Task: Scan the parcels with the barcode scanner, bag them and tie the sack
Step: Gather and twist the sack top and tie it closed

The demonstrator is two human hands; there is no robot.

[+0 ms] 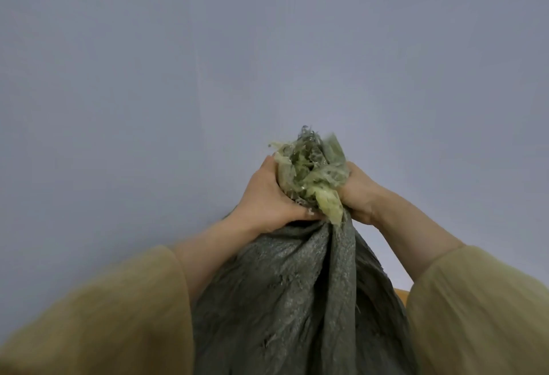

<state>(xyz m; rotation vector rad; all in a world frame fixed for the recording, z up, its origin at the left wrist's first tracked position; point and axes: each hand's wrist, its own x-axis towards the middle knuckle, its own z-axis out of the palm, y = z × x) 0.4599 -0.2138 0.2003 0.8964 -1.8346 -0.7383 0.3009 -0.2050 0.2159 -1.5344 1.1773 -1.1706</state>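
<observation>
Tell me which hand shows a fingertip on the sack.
The left hand: one fingertip lies across the sack; the right hand hides its fingertips behind it.

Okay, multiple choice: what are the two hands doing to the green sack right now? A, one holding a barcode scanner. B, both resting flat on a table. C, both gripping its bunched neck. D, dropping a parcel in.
C: the left hand and right hand both clasp the gathered neck of the sack, its frayed mouth sticking up between them.
</observation>
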